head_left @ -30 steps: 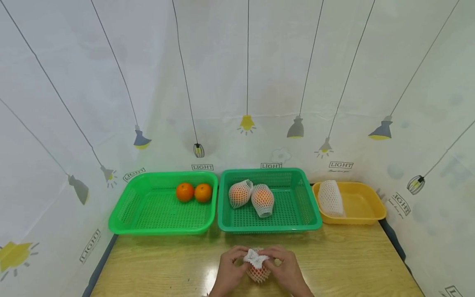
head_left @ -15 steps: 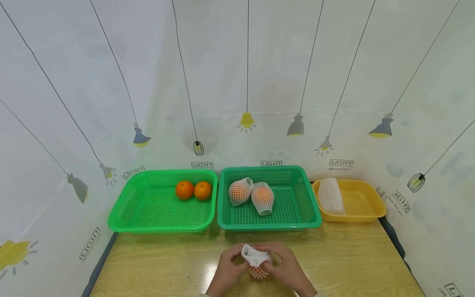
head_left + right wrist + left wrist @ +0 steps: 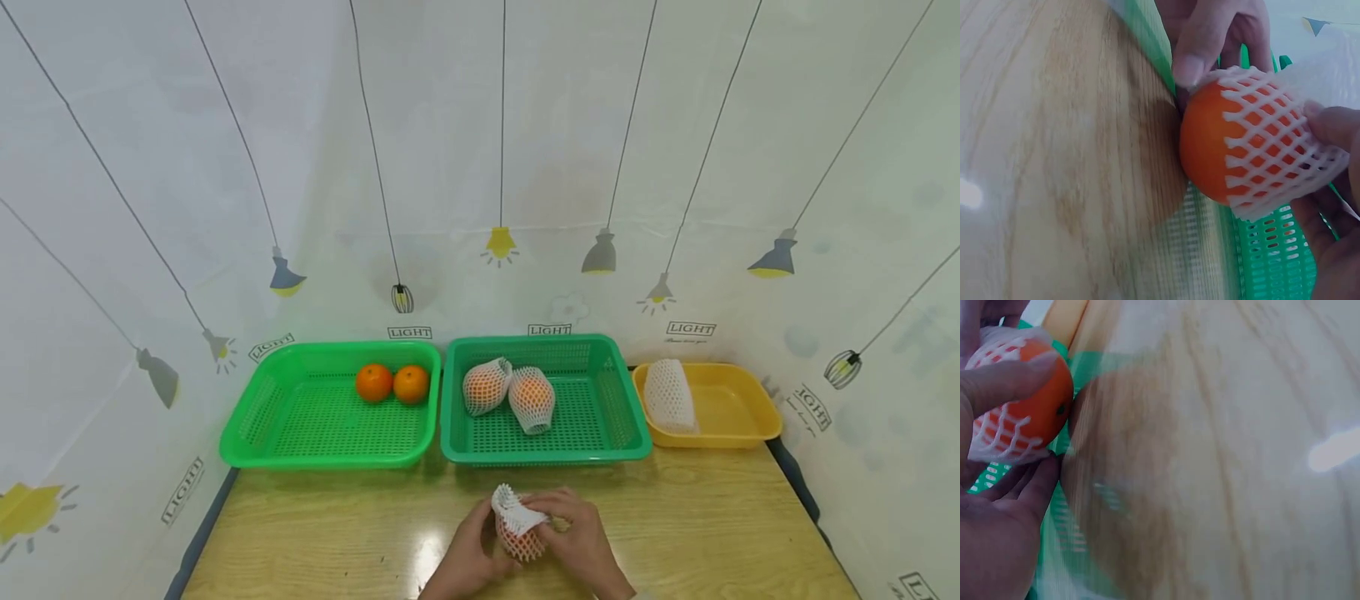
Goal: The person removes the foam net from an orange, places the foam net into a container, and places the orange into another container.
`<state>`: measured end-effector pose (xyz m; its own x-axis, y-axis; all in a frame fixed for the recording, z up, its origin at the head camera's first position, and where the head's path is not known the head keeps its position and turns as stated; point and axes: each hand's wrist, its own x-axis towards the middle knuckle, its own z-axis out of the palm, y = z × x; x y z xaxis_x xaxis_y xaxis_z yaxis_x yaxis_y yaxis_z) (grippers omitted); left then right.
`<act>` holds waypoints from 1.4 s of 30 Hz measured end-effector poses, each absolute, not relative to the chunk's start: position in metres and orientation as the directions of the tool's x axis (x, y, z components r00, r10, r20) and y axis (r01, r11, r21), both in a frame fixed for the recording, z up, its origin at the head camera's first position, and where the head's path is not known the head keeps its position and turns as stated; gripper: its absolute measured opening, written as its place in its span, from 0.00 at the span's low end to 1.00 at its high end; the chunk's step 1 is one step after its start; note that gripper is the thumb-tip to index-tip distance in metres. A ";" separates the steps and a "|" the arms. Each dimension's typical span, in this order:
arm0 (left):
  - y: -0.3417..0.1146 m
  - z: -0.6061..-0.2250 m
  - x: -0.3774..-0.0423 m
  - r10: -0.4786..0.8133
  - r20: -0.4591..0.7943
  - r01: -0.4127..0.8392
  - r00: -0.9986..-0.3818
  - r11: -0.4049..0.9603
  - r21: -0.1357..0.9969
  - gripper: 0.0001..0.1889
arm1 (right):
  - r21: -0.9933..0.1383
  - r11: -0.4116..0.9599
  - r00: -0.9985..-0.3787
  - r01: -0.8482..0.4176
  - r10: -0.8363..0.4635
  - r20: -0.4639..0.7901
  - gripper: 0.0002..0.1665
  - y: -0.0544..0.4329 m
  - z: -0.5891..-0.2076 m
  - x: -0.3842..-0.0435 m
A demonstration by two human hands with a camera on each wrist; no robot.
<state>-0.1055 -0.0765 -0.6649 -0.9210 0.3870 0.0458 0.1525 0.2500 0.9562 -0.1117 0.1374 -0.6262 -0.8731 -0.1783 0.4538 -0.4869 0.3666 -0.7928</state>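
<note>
A round orange fruit (image 3: 1207, 144), partly inside a white foam-mesh sleeve (image 3: 519, 518), is between the person's two hands at the near middle of the scene, low over the pale wood-grain tabletop (image 3: 337, 533); whether it touches the wood cannot be told. One rounded end of the fruit is bare and faces the tabletop, while the mesh covers the rest and gathers above it in a loose white edge. The left hand (image 3: 468, 557) grasps the fruit from the left, its thumb lying across the mesh and the bare peel. The right hand (image 3: 579, 535) pinches the sleeve on the right side between thumb and fingers. Beyond the hands, three containers stand in a row along the far side. At the far left, a bright green perforated plastic basket (image 3: 322, 421) holds two bare oranges (image 3: 373, 382), side by side near its right end. In the middle, a darker green perforated plastic basket (image 3: 581, 408) holds two mesh-wrapped fruits (image 3: 532, 400), touching, towards its left. At the far right, a smaller yellow plastic tray (image 3: 727, 408) holds a white foam mesh piece (image 3: 669, 398) leaning at its left end. Behind everything hangs a pale wall covering (image 3: 450, 125) printed with lamps.
</note>
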 end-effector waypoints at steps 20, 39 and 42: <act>-0.069 -0.661 -0.106 0.389 -0.047 0.013 -0.920 0.150 0.989 0.46 | -0.777 0.384 -0.848 -0.500 -0.034 0.529 0.22 0.123 -0.639 -0.108; -0.066 -0.659 -0.105 0.393 -0.064 -0.016 -0.917 0.125 0.992 0.52 | -0.965 0.251 -0.997 -0.081 0.001 0.083 0.12 0.134 -0.606 -0.106; -0.066 -0.660 -0.106 0.399 -0.089 -0.035 -0.913 0.139 0.990 0.53 | -0.967 0.245 -0.997 -0.072 0.016 0.078 0.10 0.135 -0.598 -0.106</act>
<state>-0.1060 -0.0661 -0.6603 -0.9127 0.3989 -0.0886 -0.0353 0.1389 0.9897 -0.1061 0.1351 -0.5976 -0.9968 0.0158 0.0784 -0.0722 0.2446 -0.9669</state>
